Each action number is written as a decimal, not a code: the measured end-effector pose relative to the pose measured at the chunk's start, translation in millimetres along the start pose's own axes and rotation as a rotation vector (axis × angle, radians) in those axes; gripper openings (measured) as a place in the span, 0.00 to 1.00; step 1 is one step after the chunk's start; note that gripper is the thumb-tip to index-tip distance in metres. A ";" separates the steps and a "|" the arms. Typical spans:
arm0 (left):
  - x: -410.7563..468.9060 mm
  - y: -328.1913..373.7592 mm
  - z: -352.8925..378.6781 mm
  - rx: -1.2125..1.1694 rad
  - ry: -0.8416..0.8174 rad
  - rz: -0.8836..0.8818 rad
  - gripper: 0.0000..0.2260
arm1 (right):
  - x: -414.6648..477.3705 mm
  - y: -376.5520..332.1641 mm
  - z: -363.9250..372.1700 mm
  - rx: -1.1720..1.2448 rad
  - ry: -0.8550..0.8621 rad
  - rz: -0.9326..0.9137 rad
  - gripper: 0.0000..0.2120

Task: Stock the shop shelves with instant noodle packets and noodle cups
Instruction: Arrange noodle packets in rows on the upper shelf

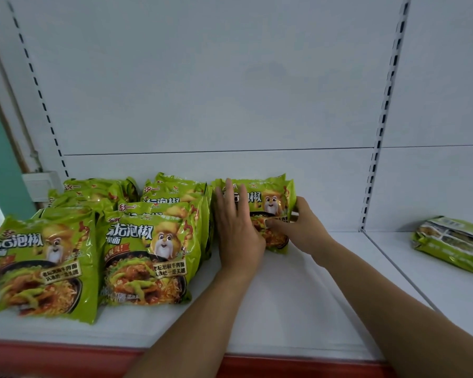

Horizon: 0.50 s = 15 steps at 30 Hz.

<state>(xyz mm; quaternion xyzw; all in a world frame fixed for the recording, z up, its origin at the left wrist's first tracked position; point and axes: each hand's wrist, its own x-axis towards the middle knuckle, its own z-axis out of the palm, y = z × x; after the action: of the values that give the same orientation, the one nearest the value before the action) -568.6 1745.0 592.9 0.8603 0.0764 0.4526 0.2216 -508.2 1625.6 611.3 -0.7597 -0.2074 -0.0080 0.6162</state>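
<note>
Far back on the shelf (284, 296), the left hand (236, 230) presses flat against an upright noodle packet (271, 197); the right hand (306, 227) grips its edge.

**Front middle packet** (148, 257): I read large white characters 坛泡椒 with 面 beneath. A white label reads 老坛泡椒牛肉面, and its second line is unclear to me.
**Front left packet** (44, 266): 泡椒 in the same lettering.
**Rear packets** (159, 190): red logo 统一 at the top corner.
**Upright packet** (273, 203): 泡椒, partly covered.
**Flat packet** (453, 244) on the neighbouring shelf (434, 293): I cannot read the print.
</note>
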 end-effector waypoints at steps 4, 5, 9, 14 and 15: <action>-0.8 1.8 -2.3 -0.014 0.002 0.009 0.35 | -2.3 2.0 -7.1 0.048 -0.025 0.056 0.26; -0.6 1.3 -2.9 -0.015 0.012 0.015 0.35 | -2.4 2.0 -10.0 0.044 -0.025 0.068 0.26; -0.5 3.2 -6.3 -0.065 0.055 0.027 0.32 | -5.5 -4.4 -27.6 0.054 -0.008 0.115 0.31; -1.8 18.4 -14.9 -0.120 0.180 0.168 0.25 | -11.9 -15.6 -56.4 -0.087 0.122 0.145 0.26; -3.0 24.1 -15.6 -0.139 0.185 0.201 0.22 | -13.6 -18.4 -63.6 -0.142 0.166 0.140 0.24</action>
<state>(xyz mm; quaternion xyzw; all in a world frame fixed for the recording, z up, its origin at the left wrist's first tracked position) -584.6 1727.5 609.1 0.8009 -0.0217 0.5541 0.2260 -511.1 1564.6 640.1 -0.8109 -0.1012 -0.0426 0.5749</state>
